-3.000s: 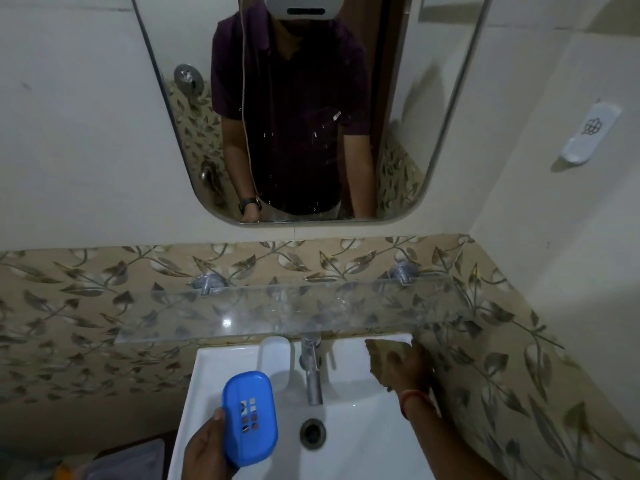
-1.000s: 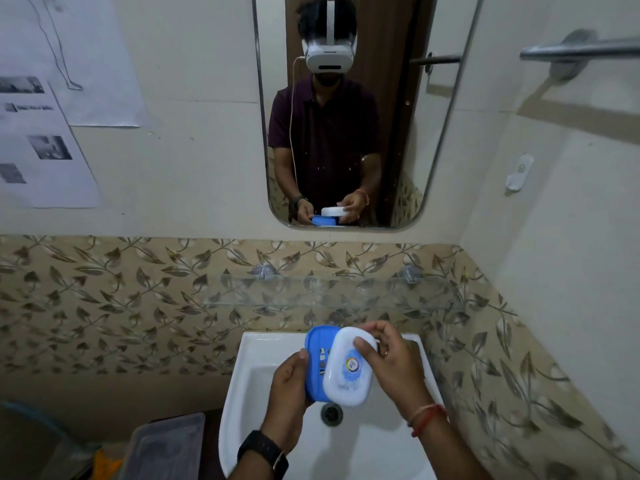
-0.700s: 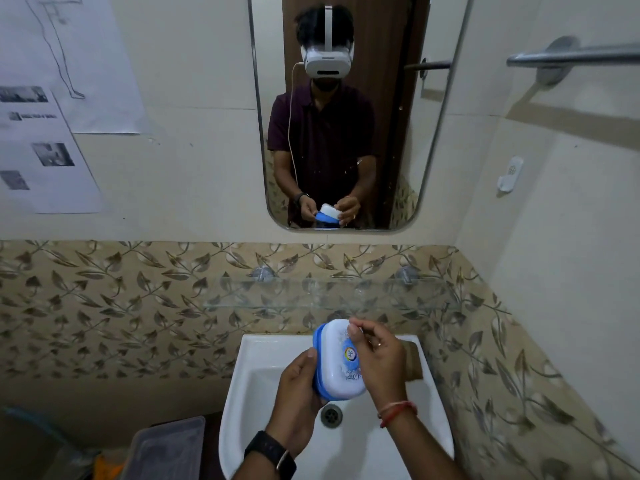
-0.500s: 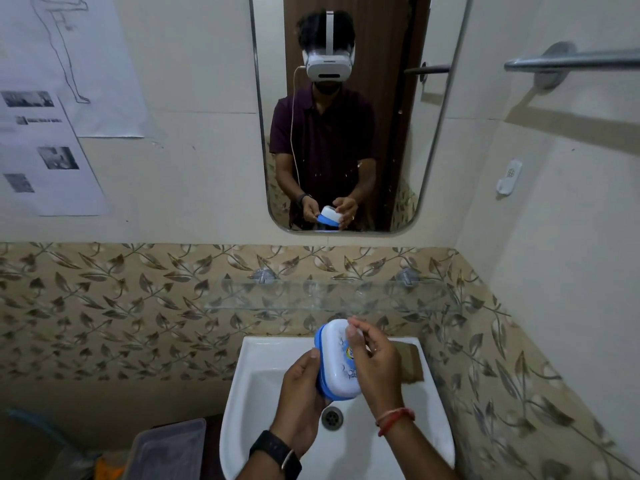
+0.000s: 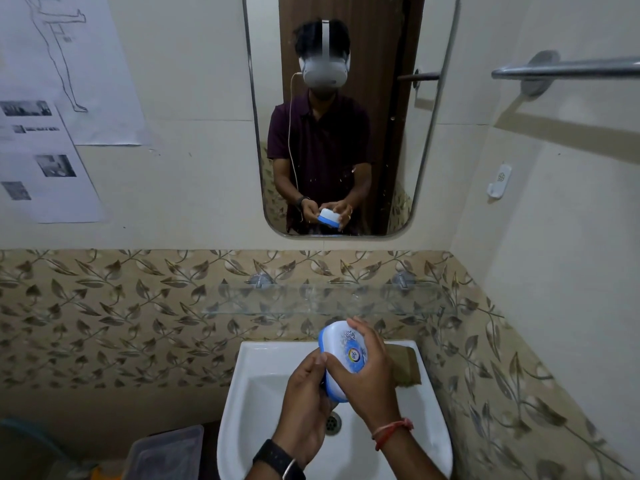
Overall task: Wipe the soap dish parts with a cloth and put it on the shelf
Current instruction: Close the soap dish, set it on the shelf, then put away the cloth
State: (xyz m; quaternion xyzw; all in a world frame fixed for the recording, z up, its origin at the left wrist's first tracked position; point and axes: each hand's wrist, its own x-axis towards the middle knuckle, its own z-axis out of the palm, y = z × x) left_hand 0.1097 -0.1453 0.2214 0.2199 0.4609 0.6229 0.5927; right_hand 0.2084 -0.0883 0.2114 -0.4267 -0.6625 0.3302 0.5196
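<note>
While both hands work over the white sink (image 5: 242, 393), we note from the head view that the soap dish (image 5: 341, 355) sits between them, above the basin and just near of the glass shelf (image 5: 311, 299).

Dish: white lid over a blue base, the two parts closed together. Its long axis runs from near right to far left, tilted up, with the far end raised toward the shelf. The lid faces us and slightly right.

Left hand (image 5: 306, 396): wraps the near left edge of the dish, thumb across the lid's rim, fingers curled behind the blue base. A dark watch (image 5: 277, 459) is on that wrist.

Right hand (image 5: 369, 372): curled over the right side of the lid, fingers reaching to the far end, gripping it. A red thread band (image 5: 393, 433) is on that wrist.

Label: a round blue and yellow sticker on the lid, with pale printed patterning above it; we cannot read any writing.

A brown cloth (image 5: 403, 367) lies on the sink's far right rim, partly behind the right hand.

The mirror (image 5: 346, 116) on the far wall shows the same hold, white lid above blue base.
</note>
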